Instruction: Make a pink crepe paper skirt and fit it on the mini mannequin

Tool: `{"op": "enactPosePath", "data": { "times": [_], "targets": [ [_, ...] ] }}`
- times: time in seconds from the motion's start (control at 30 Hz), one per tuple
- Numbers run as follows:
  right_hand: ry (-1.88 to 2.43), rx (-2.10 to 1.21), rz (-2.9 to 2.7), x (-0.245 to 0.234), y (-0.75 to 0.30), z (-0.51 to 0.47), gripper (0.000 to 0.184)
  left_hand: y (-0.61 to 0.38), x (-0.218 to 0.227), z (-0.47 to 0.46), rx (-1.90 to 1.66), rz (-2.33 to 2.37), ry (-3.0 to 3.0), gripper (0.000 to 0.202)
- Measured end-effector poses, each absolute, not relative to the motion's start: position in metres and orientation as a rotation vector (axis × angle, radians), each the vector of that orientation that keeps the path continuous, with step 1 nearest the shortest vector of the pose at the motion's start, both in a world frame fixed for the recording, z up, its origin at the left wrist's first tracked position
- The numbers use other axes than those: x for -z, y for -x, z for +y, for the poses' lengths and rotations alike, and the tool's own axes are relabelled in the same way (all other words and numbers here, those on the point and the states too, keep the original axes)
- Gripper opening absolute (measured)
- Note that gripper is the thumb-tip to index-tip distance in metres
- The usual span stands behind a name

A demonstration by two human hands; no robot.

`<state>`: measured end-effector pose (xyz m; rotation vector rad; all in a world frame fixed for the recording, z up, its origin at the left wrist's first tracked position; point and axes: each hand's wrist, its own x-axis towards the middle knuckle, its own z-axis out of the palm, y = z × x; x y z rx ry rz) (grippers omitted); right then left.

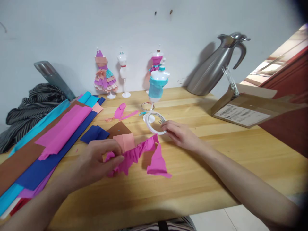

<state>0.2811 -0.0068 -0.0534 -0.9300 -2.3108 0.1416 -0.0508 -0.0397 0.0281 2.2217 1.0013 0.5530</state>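
My left hand [103, 160] pinches a gathered strip of pink crepe paper [138, 152] between thumb and fingers. The strip's loose end hangs to the right, over the table. My right hand [179, 133] has its fingertips closed on the right edge of a white roll of tape [151, 129]. Just beyond the tape stands a small mannequin [160, 75] wrapped in turquoise paper. On the table behind the pink strip lie a peach paper piece [124, 141], a brown piece [120, 128] and folded navy paper [94, 134]. Pink scraps [120, 110] lie farther back.
More small mannequins stand along the wall, one in a ruffled paper dress [105, 75]. Long coloured paper sheets [64, 128], striped cloth [36, 106] and a metal flask [55, 78] fill the left. A steel jug [214, 67] and an open cardboard box [252, 107] stand at right.
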Motion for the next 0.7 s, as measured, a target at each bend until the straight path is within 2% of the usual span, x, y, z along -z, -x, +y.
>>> {"op": "enactPosePath", "data": {
  "times": [0.2,0.4,0.53,0.7],
  "targets": [
    [0.950,0.018,-2.302,0.038,-0.296,-0.013,0.017,0.051,-0.036,-0.018,-0.745,0.942,-2.583,0.013],
    [1.026,0.407,-2.222,0.016,-0.322,-0.018,0.014,0.023,-0.034,0.007,-1.103,0.665,-3.153,0.008],
    [1.044,0.679,-2.132,-0.023,-0.346,-0.028,0.017,-0.005,-0.048,0.011,-1.293,0.529,-3.203,0.010],
    [1.191,0.896,-2.033,-0.076,-0.374,-0.058,0.031,-0.039,-0.067,-0.004,-1.447,0.299,-3.131,0.014]
  ]
}}
